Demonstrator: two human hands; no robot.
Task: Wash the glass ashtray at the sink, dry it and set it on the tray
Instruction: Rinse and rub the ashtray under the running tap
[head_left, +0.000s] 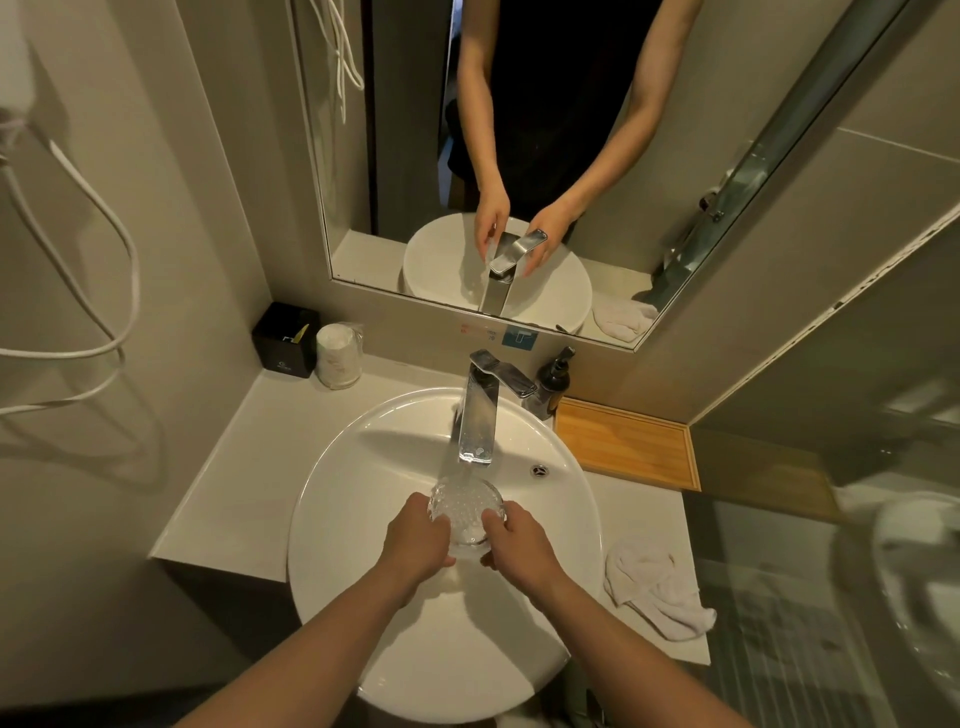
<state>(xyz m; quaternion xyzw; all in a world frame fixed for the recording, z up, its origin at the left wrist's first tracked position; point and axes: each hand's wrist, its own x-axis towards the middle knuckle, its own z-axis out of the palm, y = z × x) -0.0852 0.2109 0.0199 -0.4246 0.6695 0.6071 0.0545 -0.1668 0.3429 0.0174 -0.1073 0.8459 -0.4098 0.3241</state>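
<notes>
Fingers of both hands curl around a glass ashtray (466, 512): the left hand (418, 540) grips its left side, the right hand (511, 540) its right side, thumbs on the near rim. It is held tilted over the middle of a round white sink (358, 519), right under the spout of a chrome tap (478, 415), and a stream of water falls into it. The sink sits on a pale counter (249, 467) in a narrow tiled corner, with a mirror (519, 156) on the wall behind the tap. Left of the tap, at the back of the counter, stand a black box (285, 340) and a wrapped cup (338, 356). Just right of the tap stands a dark pump bottle (556, 379), and beside it lies a wooden tray (628, 444), bare, well apart from the ashtray. A crumpled white towel (657, 587) lies on the counter right of the sink, near the counter's front edge. White cords (93, 291) hang on the left wall. The sink's front rim overhangs the counter toward the person.
</notes>
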